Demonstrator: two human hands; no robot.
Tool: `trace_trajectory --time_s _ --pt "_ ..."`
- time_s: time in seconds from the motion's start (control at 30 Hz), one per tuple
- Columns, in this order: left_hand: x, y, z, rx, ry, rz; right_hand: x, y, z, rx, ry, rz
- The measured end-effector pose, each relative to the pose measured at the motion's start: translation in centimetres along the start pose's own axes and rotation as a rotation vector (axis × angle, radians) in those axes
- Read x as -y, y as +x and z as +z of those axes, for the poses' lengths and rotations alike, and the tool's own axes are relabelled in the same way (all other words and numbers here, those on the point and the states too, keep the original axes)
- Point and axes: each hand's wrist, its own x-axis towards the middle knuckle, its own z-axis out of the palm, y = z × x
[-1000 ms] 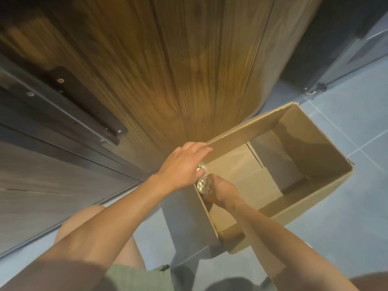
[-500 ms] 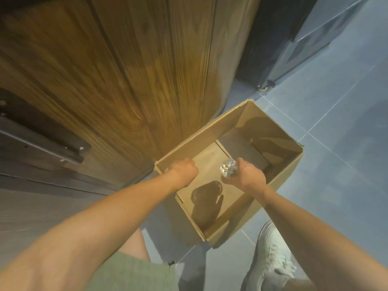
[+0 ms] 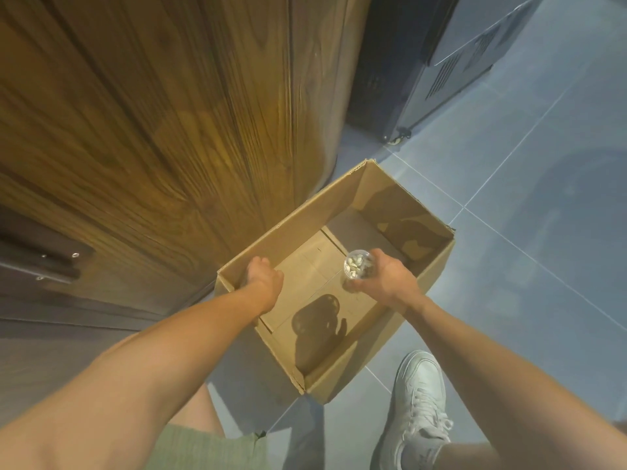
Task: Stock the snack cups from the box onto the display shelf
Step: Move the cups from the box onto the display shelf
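Above the box [image 3: 383, 201], right hand [image 3: 388, 279] fingers round the snack cup [image 3: 359, 264], left hand [image 3: 264, 276] fingers hidden, grip unclear

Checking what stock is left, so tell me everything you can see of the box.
The box is plain brown cardboard, rectangular and open-topped. Its bottom flaps lie bare under shadows; no cups show inside. It stands beside the wood panel over the tile floor; whether it is lifted is unclear. The left hand grips its left rim; the right hand holds a cup above it.
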Motion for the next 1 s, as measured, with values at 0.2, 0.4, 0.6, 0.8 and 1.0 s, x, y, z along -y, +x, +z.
trace_trajectory --time_s 0.2,0.4,0.6,0.8,1.0 --pt "0.8 -2.2 -2.2 -0.083 -0.305 0.016 1.2 0.2 -1.9 0.009 0.034 -0.004" --pt "3.4 -9.0 -7.0 -0.138 -0.608 0.008 3.8 -2.3 -7.5 0.038 0.121 -0.052" --pt "6.9 -19.4 -13.8 -0.236 -0.739 0.024 7.5 -7.7 -18.3 0.068 0.213 -0.103" --pt "11.1 -32.5 -23.2 -0.333 -0.914 -0.039 11.4 -14.1 -31.8 0.068 0.262 -0.171" --pt "15.0 -44.7 -30.5 -0.42 -1.038 -0.116 15.3 -20.8 -44.6 0.045 0.323 -0.241"
